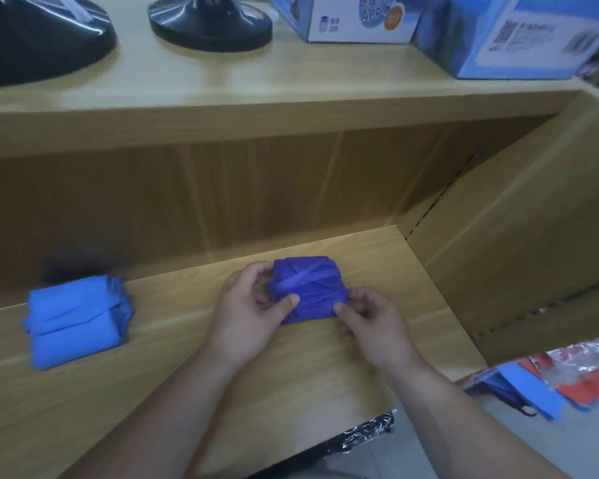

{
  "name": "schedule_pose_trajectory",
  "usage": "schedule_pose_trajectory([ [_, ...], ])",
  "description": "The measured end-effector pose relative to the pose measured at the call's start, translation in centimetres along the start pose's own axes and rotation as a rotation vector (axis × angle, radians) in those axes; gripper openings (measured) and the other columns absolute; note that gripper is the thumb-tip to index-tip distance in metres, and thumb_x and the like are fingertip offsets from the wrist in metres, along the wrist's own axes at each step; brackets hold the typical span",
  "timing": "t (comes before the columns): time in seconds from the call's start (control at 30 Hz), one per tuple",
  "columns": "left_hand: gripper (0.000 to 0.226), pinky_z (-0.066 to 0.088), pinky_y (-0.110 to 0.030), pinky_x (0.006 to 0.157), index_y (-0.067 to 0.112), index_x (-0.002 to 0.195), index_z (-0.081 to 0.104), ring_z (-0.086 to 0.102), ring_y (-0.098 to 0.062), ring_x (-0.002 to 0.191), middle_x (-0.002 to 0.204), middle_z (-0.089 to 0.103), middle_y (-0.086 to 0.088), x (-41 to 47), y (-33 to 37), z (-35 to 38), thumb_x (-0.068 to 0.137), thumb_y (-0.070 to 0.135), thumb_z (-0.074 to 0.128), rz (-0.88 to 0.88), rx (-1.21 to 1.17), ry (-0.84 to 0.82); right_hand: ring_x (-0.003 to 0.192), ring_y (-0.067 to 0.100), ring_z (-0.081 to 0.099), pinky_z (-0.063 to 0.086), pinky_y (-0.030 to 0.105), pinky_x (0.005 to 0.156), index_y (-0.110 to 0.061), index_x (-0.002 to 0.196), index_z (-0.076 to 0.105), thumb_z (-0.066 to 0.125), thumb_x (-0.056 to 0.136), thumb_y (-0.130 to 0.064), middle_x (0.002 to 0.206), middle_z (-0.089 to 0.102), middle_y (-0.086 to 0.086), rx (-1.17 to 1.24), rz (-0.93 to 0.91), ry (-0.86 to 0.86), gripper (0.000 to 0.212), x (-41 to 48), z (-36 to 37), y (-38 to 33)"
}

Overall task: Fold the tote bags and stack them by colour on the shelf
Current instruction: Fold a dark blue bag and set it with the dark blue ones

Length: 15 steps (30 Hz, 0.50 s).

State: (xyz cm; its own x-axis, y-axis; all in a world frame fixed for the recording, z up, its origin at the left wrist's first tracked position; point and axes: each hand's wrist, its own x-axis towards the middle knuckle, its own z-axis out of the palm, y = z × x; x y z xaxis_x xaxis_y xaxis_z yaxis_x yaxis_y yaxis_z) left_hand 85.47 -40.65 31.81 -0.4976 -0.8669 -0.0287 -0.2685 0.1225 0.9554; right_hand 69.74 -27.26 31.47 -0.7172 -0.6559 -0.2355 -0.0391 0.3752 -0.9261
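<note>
A dark blue tote bag, folded into a small bundle with its strap wrapped across it, lies on the wooden shelf. My left hand grips its left side, thumb on top. My right hand pinches its right edge. A folded light blue tote bag lies on the same shelf at the left, apart from both hands.
An upper shelf board carries two black round bases and blue printed boxes. A wooden side panel closes the shelf on the right. Loose blue and orange bags in plastic wrap lie low at the right.
</note>
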Motion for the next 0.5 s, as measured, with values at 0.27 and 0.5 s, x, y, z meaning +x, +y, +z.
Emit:
schedule_pose_trajectory([
  [0.27, 0.06, 0.056, -0.022, 0.081, 0.016, 0.131, 0.065, 0.062, -0.005, 0.076, 0.12, 0.056, 0.002, 1.9, -1.8, 1.4, 0.075, 0.012, 0.087, 0.206, 0.1, 0.029, 0.08, 0.033, 0.073, 0.059, 0.047, 0.082, -0.028, 0.09, 0.066, 0.074, 0.089, -0.014, 0.084, 0.073, 0.011, -0.087, -0.004, 0.142, 0.017, 2.8, 2.3, -1.3],
  [0.5, 0.064, 0.055, -0.044, 0.094, 0.012, 0.132, 0.064, 0.063, -0.028, 0.099, 0.124, 0.055, -0.007, 2.7, -1.9, 2.3, 0.074, 0.021, 0.089, 0.246, 0.271, 0.028, 0.09, 0.022, 0.072, 0.057, 0.043, 0.093, -0.016, 0.114, 0.069, 0.068, 0.093, -0.016, 0.094, 0.074, 0.001, -0.096, 0.022, 0.114, 0.022, 3.9, 1.3, -1.7],
])
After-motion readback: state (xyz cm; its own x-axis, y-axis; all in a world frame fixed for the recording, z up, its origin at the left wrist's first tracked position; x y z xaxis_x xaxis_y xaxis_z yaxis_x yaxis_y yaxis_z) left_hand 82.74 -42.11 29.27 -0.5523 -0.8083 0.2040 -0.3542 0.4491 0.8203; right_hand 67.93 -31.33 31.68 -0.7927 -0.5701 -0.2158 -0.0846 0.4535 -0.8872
